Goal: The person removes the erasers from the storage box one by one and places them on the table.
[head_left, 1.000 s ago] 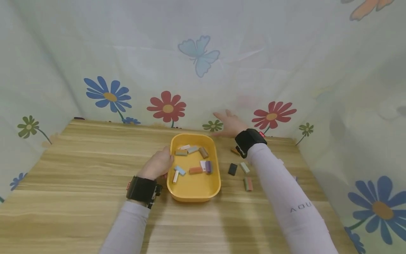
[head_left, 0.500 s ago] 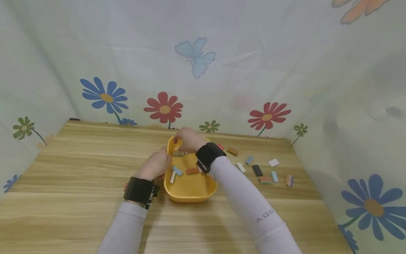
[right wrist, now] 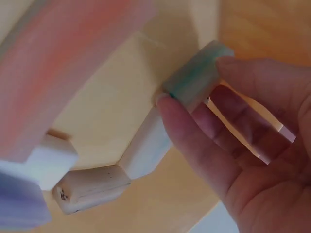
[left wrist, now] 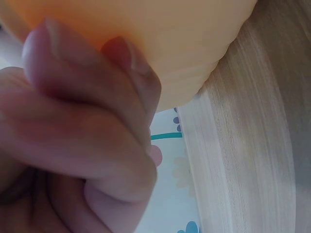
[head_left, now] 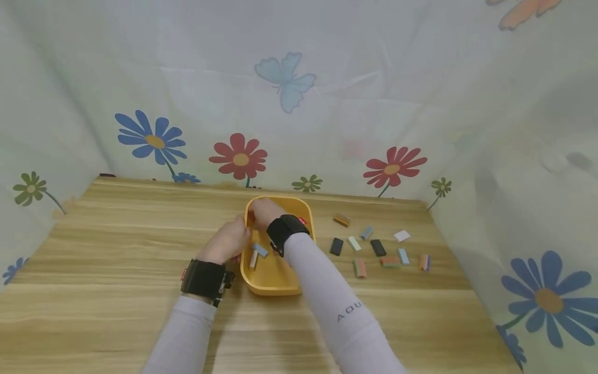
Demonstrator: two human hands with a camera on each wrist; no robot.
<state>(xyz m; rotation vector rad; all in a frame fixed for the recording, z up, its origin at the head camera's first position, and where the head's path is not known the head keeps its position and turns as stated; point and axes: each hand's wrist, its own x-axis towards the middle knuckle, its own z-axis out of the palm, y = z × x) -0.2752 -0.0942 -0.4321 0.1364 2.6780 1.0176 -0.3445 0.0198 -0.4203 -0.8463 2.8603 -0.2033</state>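
My left hand (head_left: pixel 229 240) grips the left rim of a yellow plastic tray (head_left: pixel 273 290); the left wrist view shows its curled fingers (left wrist: pixel 97 116) against the tray's outer wall. Inside the tray, at its far left corner, my right hand (head_left: pixel 265 212) reaches down. In the right wrist view its thumb and a finger pinch a small eraser-like block (right wrist: pixel 197 75) with a teal stripe. Near it lie a pale block (right wrist: pixel 148 145), a grey block (right wrist: pixel 92 189), a white one, a purple one and an orange-red one (right wrist: pixel 68 68). A light blue block (head_left: pixel 260 250) and a whitish block (head_left: pixel 253 259) show at the tray's left.
Right of the tray, several similar blocks lie scattered on the wooden table (head_left: pixel 117 234), among them a dark block (head_left: pixel 378 248), a white block (head_left: pixel 402 236) and a brown-orange block (head_left: pixel 342 220). A flower-printed curtain (head_left: pixel 303 130) closes off the back and sides.
My right hand has come from beyond the tray's far right corner, left and down into the tray, where it now pinches the teal-striped block. The left hand keeps its grip on the rim.
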